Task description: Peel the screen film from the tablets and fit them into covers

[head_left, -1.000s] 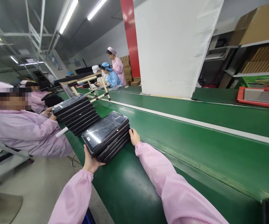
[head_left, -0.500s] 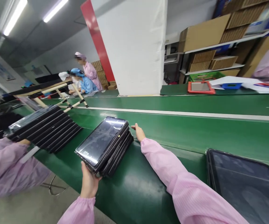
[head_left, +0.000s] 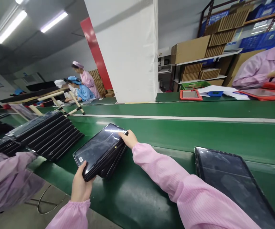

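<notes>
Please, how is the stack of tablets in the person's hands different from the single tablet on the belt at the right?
The stack of tablets is tilted and held by the left hand and right hand, while the single tablet lies flat on the green belt, with no hand on it. The stack has several units; the single tablet is one. The stack shows a small white label; the single tablet shows none. Both are black with glossy dark screens.

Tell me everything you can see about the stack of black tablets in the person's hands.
The stack of black tablets holds several thin units, though the exact count is unclear. The top one has a glossy dark glass face catching light and a small white label near its corner. The stack is tilted, its near edge raised by the left hand beneath it, while the right hand lies on its far corner, above a green conveyor belt.
</notes>
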Motion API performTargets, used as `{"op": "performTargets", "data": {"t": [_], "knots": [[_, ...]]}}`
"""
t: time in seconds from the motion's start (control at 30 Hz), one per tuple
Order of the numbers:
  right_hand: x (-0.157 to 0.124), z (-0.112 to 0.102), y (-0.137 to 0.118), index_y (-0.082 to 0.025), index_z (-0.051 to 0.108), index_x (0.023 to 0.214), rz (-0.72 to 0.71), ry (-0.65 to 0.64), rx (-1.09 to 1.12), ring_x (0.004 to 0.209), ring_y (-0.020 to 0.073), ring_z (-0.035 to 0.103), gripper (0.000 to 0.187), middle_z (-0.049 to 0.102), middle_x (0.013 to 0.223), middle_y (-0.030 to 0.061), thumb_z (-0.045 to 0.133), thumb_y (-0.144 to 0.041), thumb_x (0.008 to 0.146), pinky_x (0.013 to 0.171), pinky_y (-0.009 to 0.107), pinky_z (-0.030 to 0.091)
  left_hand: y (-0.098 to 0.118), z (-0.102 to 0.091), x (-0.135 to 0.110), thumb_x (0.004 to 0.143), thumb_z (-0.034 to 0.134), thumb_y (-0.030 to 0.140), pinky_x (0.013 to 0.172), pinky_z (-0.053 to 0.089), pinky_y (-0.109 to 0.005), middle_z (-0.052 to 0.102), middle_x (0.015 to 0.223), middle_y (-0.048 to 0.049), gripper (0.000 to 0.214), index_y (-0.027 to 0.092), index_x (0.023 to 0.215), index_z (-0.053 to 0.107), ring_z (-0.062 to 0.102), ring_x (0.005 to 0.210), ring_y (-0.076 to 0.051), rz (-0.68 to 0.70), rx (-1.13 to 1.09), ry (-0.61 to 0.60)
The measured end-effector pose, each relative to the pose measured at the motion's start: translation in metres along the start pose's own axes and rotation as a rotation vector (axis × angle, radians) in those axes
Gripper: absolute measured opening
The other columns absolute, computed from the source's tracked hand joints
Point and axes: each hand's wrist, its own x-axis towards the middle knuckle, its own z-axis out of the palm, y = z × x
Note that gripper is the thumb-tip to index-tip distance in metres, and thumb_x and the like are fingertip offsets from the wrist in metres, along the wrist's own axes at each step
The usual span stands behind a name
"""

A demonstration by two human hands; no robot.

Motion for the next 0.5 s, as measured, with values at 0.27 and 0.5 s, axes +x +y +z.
{"op": "performTargets", "data": {"t": [0.27,0.5], "knots": [[-0.013,-0.001,0.008,-0.013,0.063,0.107,0.143,-0.148,0.280,0.082,0.0151,0.066,0.023,0.067,0.100,0.0048,0.061,-0.033,0.095,0.071,0.032,0.058,0.010,-0.024,0.018,0.087,0.060,0.017,0.110,0.044,-0.032,0.073,0.098,-0.0035,0.011,0.016,0.091,0.070,0.062,0.113,-0.020,0.007,0.153,-0.088],[-0.040,-0.044,-0.011,-0.013,0.064,0.086,0.053,-0.237,0.457,0.066,0.0114,0.066,0.012,0.068,0.076,0.0001,0.066,-0.024,0.091,0.063,0.024,0.056,0.016,-0.031,-0.028,0.075,0.071,0.026,0.113,0.044,-0.040,0.072,0.117,-0.0036,0.017,0.027,0.092,0.071,0.053,0.132,-0.028,0.093,0.153,-0.135]]}}
